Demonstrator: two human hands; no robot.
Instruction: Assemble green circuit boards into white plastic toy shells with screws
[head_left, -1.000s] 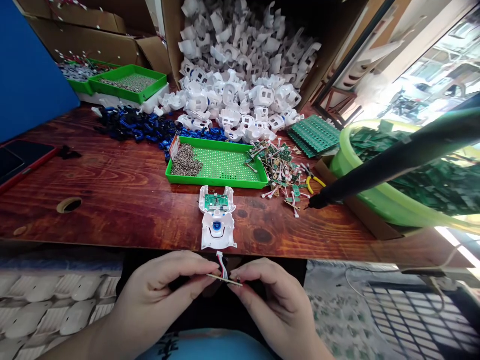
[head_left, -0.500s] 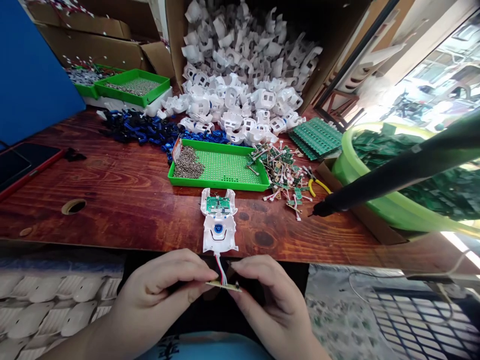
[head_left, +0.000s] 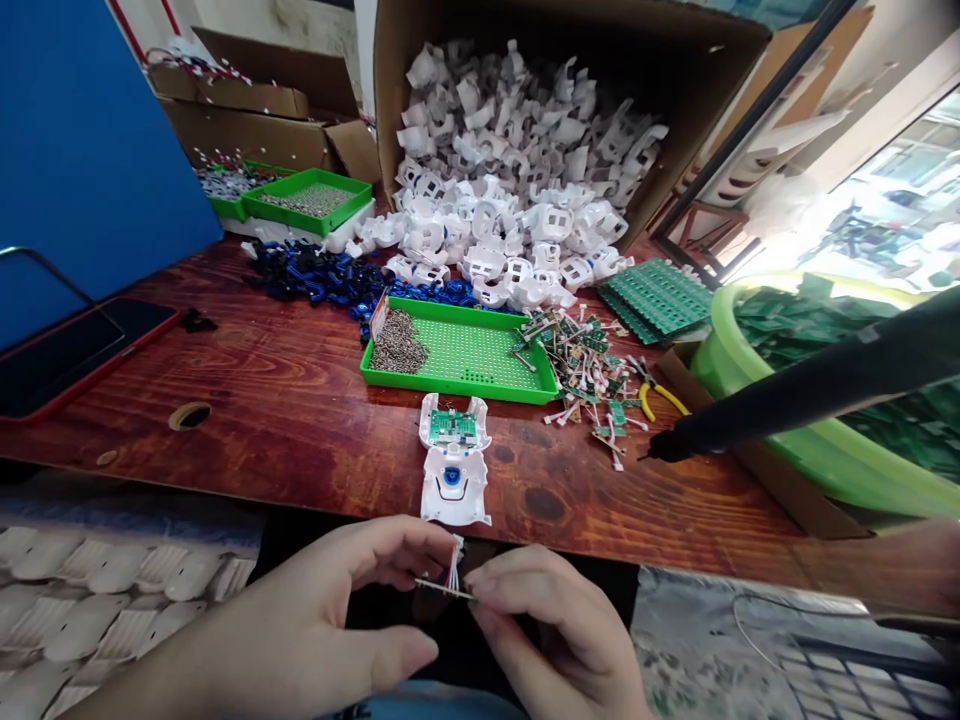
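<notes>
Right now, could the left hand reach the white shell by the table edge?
Probably yes: the left hand is open, and nothing seems to block the white shell just beyond.

An assembly workshop: heaped white plastic shells (head_left: 491,215), circuit boards (head_left: 581,350), pliers (head_left: 649,400) and a green tray (head_left: 450,384) crowd the wooden worktop (head_left: 285,390).

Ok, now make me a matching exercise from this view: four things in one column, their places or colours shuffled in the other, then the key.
Things
1. Wired circuit board
2. Pliers
3. Phone
4. Small metal parts

Places or colours
A. Heaped at the left end of the nearer green tray
B. Red-edged, at the left side of the wooden table
C. Held at one end by the right hand
D. Yellow handles

Pairs: 1-C, 2-D, 3-B, 4-A
</notes>
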